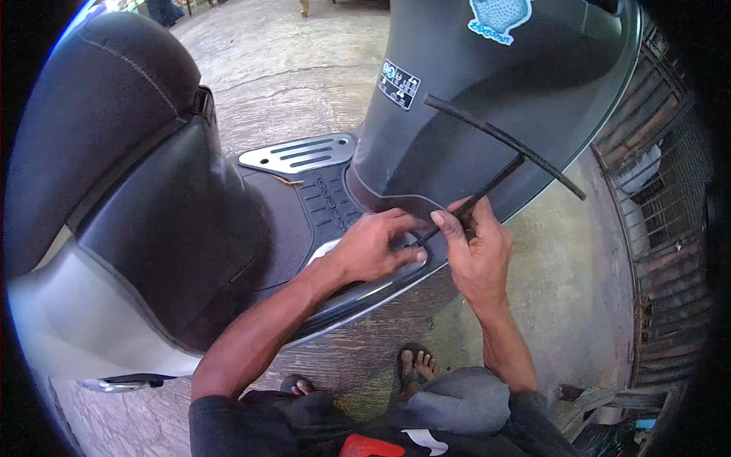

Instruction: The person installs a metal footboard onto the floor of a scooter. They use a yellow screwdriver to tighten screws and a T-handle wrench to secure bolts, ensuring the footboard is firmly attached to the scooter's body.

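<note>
A long dark T-handle wrench [495, 181] slants down from its crossbar to the near metal footboard plate [324, 250] of a scooter. My right hand [481, 255] pinches its shaft between thumb and fingers. Around the wrench's lower tip close the thumb and forefinger of my left hand [373, 247], at the plate's front end. That hand covers much of the near plate and whatever the tip meets. On the footboard's far side lies a matching silver plate [301, 154] with slots and two dark holes.
The scooter's black seat [122, 84] rises at the left, and its grey front shield [487, 99] at the upper right. A thin brown strip [288, 180] lies by the far plate. Slatted wooden fencing [670, 251] stands at the right. My sandalled feet [415, 369] rest on the concrete floor [556, 282].
</note>
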Motion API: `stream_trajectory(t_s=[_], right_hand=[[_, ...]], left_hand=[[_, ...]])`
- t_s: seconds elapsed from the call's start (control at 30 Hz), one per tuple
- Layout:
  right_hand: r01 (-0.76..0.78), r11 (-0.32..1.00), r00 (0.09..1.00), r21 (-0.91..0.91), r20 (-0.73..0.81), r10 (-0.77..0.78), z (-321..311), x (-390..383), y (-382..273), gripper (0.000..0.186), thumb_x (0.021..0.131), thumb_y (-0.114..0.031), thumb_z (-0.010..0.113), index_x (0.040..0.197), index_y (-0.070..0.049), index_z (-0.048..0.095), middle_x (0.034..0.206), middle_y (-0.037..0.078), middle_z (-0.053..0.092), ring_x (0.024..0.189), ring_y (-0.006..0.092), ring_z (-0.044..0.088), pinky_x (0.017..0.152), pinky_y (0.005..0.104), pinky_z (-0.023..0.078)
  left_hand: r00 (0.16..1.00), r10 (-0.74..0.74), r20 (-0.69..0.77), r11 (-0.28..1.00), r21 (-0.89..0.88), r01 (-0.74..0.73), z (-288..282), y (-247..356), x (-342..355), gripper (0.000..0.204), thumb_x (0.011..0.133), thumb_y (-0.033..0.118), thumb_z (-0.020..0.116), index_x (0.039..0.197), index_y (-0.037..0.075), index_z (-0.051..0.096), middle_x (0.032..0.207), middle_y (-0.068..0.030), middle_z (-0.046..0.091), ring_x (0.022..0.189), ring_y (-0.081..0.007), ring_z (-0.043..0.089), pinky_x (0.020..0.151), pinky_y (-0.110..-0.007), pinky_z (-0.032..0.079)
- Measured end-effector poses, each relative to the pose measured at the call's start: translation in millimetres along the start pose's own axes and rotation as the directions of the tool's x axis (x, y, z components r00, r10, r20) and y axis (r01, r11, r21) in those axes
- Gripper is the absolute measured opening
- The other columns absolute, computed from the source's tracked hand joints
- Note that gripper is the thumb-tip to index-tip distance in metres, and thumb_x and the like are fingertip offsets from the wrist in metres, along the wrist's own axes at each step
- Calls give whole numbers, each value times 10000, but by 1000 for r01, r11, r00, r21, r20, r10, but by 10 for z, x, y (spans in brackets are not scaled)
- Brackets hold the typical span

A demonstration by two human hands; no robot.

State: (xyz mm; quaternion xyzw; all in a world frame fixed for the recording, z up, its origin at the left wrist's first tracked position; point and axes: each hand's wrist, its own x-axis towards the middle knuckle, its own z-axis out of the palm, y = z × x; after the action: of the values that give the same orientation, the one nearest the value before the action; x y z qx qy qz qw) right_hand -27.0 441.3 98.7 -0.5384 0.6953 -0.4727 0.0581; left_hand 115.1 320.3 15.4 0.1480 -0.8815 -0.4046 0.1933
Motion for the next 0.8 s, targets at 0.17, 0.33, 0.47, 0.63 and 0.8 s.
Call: stream_trajectory(t_s=[0.17,0.33,0.47,0.63,0.8], right_hand=[[76,996,997,-36,35,-75,13,35,14,218,951,-166,722,1039,13,632,899,179,716,783,282,724,689,381,537],[53,983,990,177,117,-74,-93,167,-82,219,977,-111,677,1150,23,657,1005,159,759,949,245,763,777,338,572],[29,972,992,233,114,-57,-133,99,11,208,983,-86,668,1157,26,678,995,150,774,965,211,764,798,313,575],[73,986,996,151,36,-79,-76,63,27,229,974,-84,690,1175,26,690,950,149,777,911,174,761,790,295,566],[30,978,999,206,13,-33,-87,94,-57,203,966,-71,702,1138,35,712,959,118,782,909,135,734,807,275,557]], left_hand=[[995,27,-91,996,-86,-35,117,-59,79,180,946,174,712,1106,97,742,936,-177,739,880,-354,735,754,-407,556],[992,60,-109,988,-134,-75,123,-101,46,174,951,169,696,1092,68,715,896,-220,696,830,-423,685,714,-460,532],[991,83,-106,988,-120,-96,120,-38,28,179,954,152,682,1109,65,703,881,-244,682,821,-445,679,707,-485,529],[995,62,-73,989,-129,-71,125,-81,24,145,977,140,653,1099,68,687,900,-218,701,851,-430,692,730,-475,529],[997,62,-45,989,-134,-68,135,-118,58,127,1000,156,629,1074,55,654,927,-207,699,903,-433,682,773,-493,515]])
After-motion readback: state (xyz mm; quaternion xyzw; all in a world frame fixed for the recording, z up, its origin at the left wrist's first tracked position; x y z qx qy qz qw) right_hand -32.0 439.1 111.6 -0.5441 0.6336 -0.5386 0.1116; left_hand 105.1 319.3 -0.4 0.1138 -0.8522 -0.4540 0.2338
